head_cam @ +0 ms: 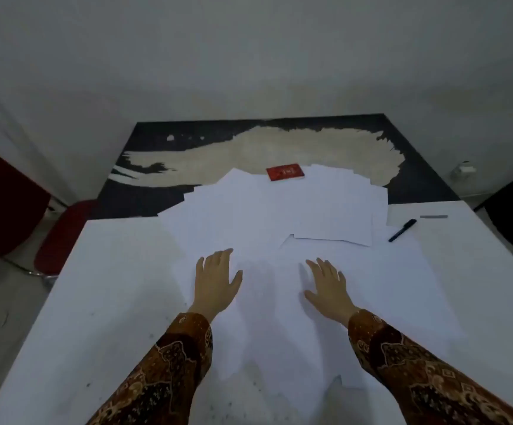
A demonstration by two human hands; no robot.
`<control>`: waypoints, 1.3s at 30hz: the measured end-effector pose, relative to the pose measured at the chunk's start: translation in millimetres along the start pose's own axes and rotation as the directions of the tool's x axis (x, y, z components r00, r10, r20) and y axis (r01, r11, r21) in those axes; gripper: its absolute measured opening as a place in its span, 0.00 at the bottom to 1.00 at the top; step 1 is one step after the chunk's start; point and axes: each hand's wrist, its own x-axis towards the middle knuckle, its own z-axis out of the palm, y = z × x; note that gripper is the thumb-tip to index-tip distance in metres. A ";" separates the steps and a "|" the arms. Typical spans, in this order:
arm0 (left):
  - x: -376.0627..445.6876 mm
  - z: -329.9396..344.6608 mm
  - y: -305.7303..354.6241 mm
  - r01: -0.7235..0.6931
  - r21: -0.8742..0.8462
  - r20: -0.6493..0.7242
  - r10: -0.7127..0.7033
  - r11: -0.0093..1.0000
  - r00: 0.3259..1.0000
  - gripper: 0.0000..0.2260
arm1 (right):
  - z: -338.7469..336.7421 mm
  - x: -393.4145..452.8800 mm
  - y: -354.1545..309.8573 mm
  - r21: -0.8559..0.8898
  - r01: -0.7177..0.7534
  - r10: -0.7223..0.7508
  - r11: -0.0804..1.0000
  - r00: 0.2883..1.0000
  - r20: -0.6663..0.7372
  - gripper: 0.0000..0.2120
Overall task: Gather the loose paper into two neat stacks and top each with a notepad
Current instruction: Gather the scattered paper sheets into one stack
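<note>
Several loose white paper sheets (pixel 279 216) lie scattered and overlapping across the middle of the white table (pixel 111 286), reaching onto the dark table behind. A red notepad (pixel 285 172) lies flat on the far edge of the paper spread. My left hand (pixel 217 279) is spread flat over the near sheets, fingers straight, holding nothing. My right hand (pixel 329 285) lies the same way a short distance to its right, palm down on the paper. Only one notepad is in view.
A black pen (pixel 402 230) and a small grey strip (pixel 433 216) lie at the right of the white table. A dark table with a worn pale patch (pixel 264 148) stands behind. A red chair (pixel 62 237) is at the left, against a white wall.
</note>
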 end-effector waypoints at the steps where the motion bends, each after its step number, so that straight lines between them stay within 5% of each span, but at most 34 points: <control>1: -8.0 6.0 -2.0 0.043 -0.026 0.042 -0.042 0.999 0.998 0.23 | 6.7 -4.4 -1.7 0.022 -0.040 0.039 0.999 0.999 0.027 0.34; 6: -43.6 44.3 -6.3 0.082 -0.050 0.061 -0.079 0.995 0.995 0.28 | 38.5 -20.5 -4.9 0.080 -0.165 0.168 0.983 0.985 -0.034 0.32; 13: -33.9 64.3 0.8 0.066 -0.051 0.047 -0.064 0.997 0.997 0.24 | 21.2 16.5 -1.7 0.161 -0.107 0.135 0.981 0.974 -0.179 0.29; 20: -13.9 77.4 -10.0 0.099 -0.008 0.090 -0.098 0.995 0.991 0.31 | -5.8 91.8 -20.8 0.227 -0.012 0.042 0.974 0.991 -0.129 0.31; 34: -20.7 92.4 -17.7 0.072 0.091 0.041 -0.076 0.993 0.996 0.28 | -36.0 217.2 -46.4 0.022 -0.142 0.143 0.990 0.989 -0.034 0.42; 39: -21.3 91.3 -18.3 0.078 0.087 0.045 -0.082 0.993 0.996 0.28 | -50.0 226.7 -43.7 0.268 -0.221 0.227 0.938 0.974 0.011 0.30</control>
